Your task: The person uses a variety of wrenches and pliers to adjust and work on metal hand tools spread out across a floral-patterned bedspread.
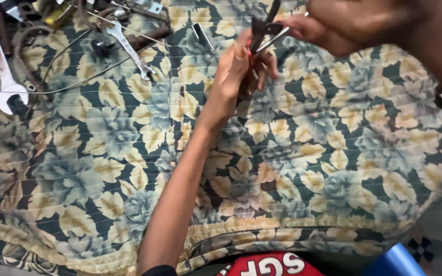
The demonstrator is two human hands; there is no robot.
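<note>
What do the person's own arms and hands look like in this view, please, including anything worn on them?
The left hand is bare, on a slim bare forearm with a dark sleeve edge near the elbow. The right hand is also bare, blurred and close to the camera; a dark band crosses that arm near the frame's right edge.

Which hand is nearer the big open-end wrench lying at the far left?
Left. The left hand is mid-frame, well right of the big wrench, gripping a small dark part. The right hand is farther right still.

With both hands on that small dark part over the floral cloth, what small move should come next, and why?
Probably keep the left hand steady while the right hand eases the thin metal tool into the dark part: the tool's tip already meets the part, which is held up off the floral cloth.
</note>
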